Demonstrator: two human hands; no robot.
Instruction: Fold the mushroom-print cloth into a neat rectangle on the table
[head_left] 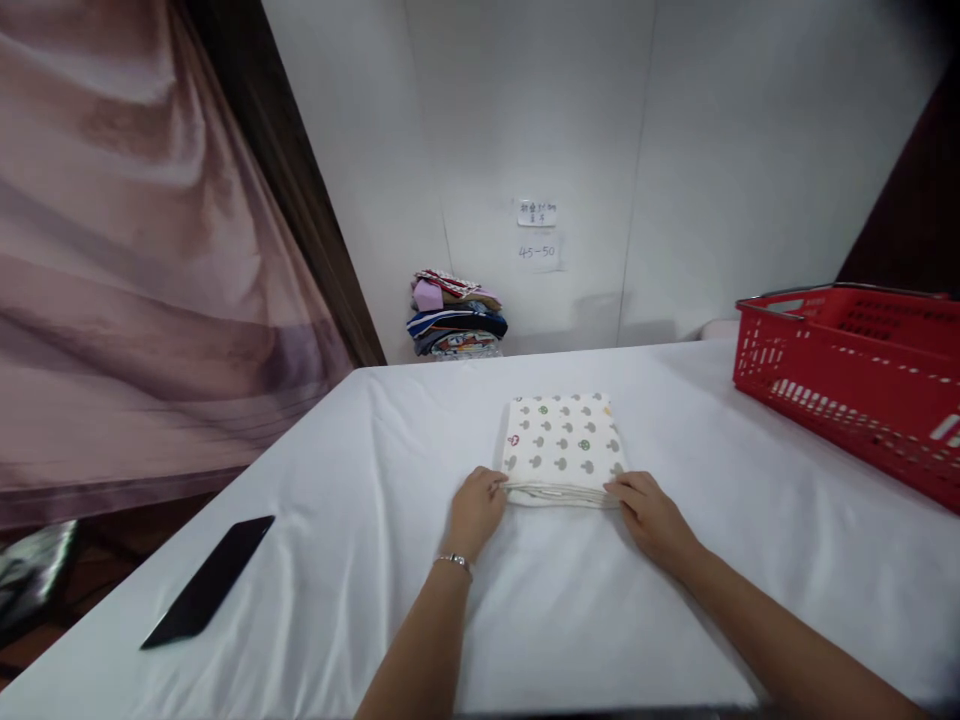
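white tabletop (330, 460) bears a folded cloth (562, 437) patterned with grey mushroom-like shapes.

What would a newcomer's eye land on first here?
Probably the bright red basket on the right side of the white table. Next, the folded cloth with grey prints near the middle, the left hand at its near left corner and the right hand at its near right one. The large pink curtain hanging at the left also stands out.
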